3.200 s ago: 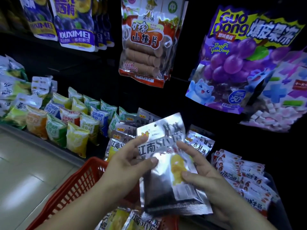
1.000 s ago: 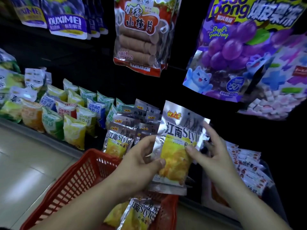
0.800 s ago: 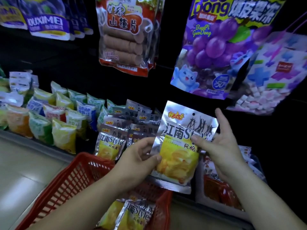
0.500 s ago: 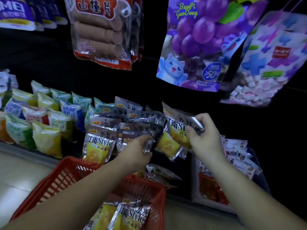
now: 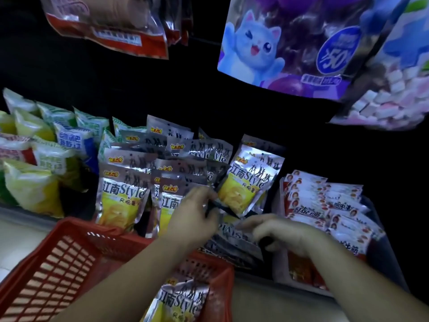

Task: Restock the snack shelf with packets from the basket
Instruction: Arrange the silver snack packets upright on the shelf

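Where packets (image 5: pixel 250 182) crowd edge-to-edge, left hand (image 5: pixel 195 214) perhaps pinches one; tight.

From my feed I see, overhead, a clear hanging bag with a red bottom band (image 5: pixel 111 26), a purple glossy bag printed with a blue cat (image 5: pixel 278 47) and a pastel bag of pale cubes (image 5: pixel 390 89), then green-and-yellow pillow packs (image 5: pixel 32 182) at left, red-and-white flat sachets (image 5: pixel 325 205) at right, and a pale floor (image 5: pixel 18 235).
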Demonstrator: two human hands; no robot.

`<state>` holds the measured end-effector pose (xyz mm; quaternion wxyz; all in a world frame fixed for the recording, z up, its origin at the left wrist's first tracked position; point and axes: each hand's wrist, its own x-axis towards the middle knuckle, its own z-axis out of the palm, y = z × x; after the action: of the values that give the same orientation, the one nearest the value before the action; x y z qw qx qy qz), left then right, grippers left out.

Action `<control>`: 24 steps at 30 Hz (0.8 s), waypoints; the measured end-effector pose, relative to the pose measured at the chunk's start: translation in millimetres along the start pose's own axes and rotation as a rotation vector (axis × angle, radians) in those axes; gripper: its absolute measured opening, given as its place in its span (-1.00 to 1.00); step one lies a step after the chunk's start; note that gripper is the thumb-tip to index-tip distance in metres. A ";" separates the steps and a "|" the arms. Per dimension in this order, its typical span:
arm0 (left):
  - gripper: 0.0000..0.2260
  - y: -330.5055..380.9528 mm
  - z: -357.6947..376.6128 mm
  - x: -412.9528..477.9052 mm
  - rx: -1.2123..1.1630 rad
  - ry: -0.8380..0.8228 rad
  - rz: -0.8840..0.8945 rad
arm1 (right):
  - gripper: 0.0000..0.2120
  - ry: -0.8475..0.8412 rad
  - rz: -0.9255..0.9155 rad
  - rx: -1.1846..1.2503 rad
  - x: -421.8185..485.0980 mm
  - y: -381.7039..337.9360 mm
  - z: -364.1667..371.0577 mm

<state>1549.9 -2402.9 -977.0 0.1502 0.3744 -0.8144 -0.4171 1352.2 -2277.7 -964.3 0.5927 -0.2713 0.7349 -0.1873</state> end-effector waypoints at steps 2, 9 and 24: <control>-0.69 11.3 4.0 6.9 -0.011 -0.129 0.066 | -0.72 0.101 -0.045 -0.008 -2.1 -11.2 -10.6; -0.64 9.1 18.7 23.1 -0.014 -0.237 0.044 | -0.48 0.916 -0.195 -0.284 63.8 -21.1 -42.0; -0.71 -10.8 10.3 25.8 -0.106 -0.112 -0.038 | -0.62 0.935 -0.290 -0.081 101.4 -33.0 -64.2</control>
<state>1532.0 -2420.0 -993.5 0.1161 0.3573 -0.7910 -0.4828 1280.3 -2369.5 -1008.0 0.1558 -0.2807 0.8836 -0.3408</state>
